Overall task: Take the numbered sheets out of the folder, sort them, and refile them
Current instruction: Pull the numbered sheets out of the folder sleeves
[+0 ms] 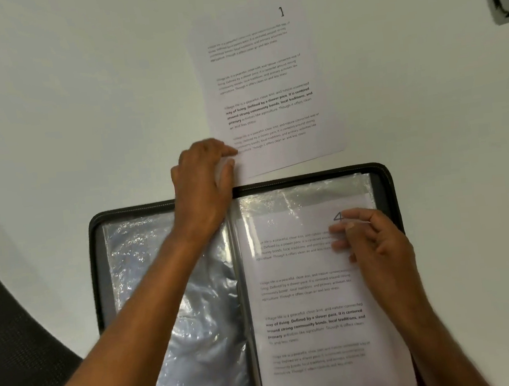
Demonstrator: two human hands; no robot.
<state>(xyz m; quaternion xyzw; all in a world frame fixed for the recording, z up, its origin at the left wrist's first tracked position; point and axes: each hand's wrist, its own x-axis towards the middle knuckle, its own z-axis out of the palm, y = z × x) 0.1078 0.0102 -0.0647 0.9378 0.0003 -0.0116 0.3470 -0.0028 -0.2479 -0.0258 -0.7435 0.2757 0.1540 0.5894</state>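
Open folder (383,179) on white surface (82,116). Left hand (203,179) fingers curled, gripping sheet 1 (262,85) corner. Right hand (374,243) fingers pinch sheet 4 (308,297) in sleeve.

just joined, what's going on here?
A person is emptying an open black zip folder of clear plastic sleeves on a white table. The white printed sheet numbered 1 already lies on the table beyond the folder; the left hand pinches its near corner. The right hand has its fingers on the printed sheet numbered 4, which sits in the right-hand sleeve.
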